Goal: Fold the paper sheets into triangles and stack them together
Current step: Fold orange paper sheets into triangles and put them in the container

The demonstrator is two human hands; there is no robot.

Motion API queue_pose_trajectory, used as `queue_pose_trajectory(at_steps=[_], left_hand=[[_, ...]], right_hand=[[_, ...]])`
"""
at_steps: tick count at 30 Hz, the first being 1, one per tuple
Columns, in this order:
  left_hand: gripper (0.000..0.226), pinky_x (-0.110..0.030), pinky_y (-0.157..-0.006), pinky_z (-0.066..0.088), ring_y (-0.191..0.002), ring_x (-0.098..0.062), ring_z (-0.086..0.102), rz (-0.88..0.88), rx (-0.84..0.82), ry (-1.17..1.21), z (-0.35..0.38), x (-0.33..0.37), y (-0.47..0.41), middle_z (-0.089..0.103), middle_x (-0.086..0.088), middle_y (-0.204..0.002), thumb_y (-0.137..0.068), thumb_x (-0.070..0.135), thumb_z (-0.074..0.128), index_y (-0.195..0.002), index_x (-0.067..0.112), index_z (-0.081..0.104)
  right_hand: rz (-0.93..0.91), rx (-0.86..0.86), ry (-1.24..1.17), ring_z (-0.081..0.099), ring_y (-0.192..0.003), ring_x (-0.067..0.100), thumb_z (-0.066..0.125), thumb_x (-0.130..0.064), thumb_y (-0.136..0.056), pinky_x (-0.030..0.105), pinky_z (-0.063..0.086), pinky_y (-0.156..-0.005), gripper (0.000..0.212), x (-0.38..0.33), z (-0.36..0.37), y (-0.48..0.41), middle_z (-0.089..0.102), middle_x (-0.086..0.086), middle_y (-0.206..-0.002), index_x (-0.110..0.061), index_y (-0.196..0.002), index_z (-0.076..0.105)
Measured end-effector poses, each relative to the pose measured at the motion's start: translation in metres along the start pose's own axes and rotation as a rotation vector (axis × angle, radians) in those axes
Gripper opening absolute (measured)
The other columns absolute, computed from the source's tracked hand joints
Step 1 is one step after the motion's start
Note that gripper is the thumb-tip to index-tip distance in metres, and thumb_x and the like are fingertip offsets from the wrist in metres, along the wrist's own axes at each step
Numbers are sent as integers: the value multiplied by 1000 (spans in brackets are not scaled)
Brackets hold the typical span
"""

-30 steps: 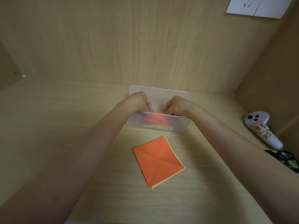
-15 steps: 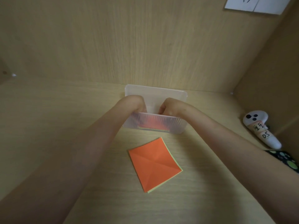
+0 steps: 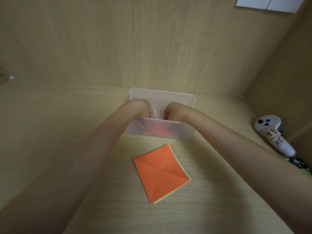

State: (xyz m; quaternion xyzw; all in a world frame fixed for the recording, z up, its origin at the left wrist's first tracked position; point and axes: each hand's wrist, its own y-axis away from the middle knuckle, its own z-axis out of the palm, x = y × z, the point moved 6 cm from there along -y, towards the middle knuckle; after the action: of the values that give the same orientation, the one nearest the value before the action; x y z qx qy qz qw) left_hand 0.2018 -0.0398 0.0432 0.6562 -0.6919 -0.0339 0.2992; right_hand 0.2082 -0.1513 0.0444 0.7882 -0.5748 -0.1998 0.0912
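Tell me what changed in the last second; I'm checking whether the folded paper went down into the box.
The left hand and right hand dipped deeper into the clear box, and the folded orange paper between them sank from near the rim to the bottom. Whether they grip it is hidden. The creased orange sheet on the table and the white controller stayed put.

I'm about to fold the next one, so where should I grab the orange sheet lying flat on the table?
Probably pinch the orange sheet at its nearest corner, coming from your side. It lies flat on the table, so only a corner or edge can be lifted, and that corner points toward you. A yellow-green sheet peeks out beneath, so peel only the top one.
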Motion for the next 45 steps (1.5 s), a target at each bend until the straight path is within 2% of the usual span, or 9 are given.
queue_pose_trajectory(at_steps=[2,5,9,12,17,22,33,40,45], left_hand=[[27,-26,-79,52,-87,-14,68,10,-22,-48,1,4,0,72,-3,-101,-88,12,61,-115,8,66],[33,-10,-45,41,-50,-5,51,3,-93,-95,6,10,0,73,1,-95,-86,0,62,-118,7,64],[34,-7,-33,35,-26,3,45,-2,-94,-149,3,10,-1,49,19,-30,-85,-2,61,-117,8,64],[31,-11,-35,39,-45,-6,52,29,-85,-130,3,10,0,57,10,-52,-86,0,58,-116,9,63],[31,-28,-70,46,-77,-24,57,67,-101,-83,7,8,-5,60,-8,-96,-89,1,51,-117,6,63],[27,-25,-71,43,-85,-15,53,68,-98,-142,6,8,-5,59,2,-92,-88,3,55,-106,18,68],[20,-31,-85,50,-88,-17,62,97,-169,-147,5,3,-6,67,2,-88,-83,8,63,-92,26,67],[22,-24,-67,44,-78,-16,59,134,-103,-113,8,4,-10,60,11,-66,-83,2,61,-80,24,65],[25,-28,-72,45,-76,-17,60,206,-118,-66,8,0,-10,62,10,-65,-82,-1,57,-79,21,68]], right_hand=[[-17,19,-28,54,-82,17,64,-9,-82,14,34,-50,24,1,-1,0,67,13,-98,-1,-105,68],[-39,-6,-20,55,-80,16,67,-10,-81,14,37,-50,26,-3,-3,7,61,5,-87,-3,-105,68],[-50,-78,-14,56,-74,14,69,-5,-78,12,43,-47,26,3,-5,6,63,2,-84,-8,-103,68],[-75,-75,32,57,-83,15,66,-6,-79,22,45,-66,20,4,-1,3,64,3,-89,-10,-99,69],[-129,-67,44,58,-77,15,68,-7,-76,26,46,-67,12,2,1,-2,64,0,-78,-19,-79,66],[-154,-44,69,59,-76,15,67,-8,-75,26,47,-68,14,5,3,-8,59,-9,-65,-21,-71,63],[-199,-119,53,61,-78,14,69,-9,-75,33,53,-76,11,5,4,0,66,-1,-80,-17,-84,68],[-236,-129,118,60,-76,15,67,-10,-77,31,50,-70,7,3,7,-5,66,-2,-75,-16,-81,68],[-293,-136,64,58,-71,8,66,-5,-77,24,47,-64,13,5,5,0,66,-6,-73,-18,-78,68]])
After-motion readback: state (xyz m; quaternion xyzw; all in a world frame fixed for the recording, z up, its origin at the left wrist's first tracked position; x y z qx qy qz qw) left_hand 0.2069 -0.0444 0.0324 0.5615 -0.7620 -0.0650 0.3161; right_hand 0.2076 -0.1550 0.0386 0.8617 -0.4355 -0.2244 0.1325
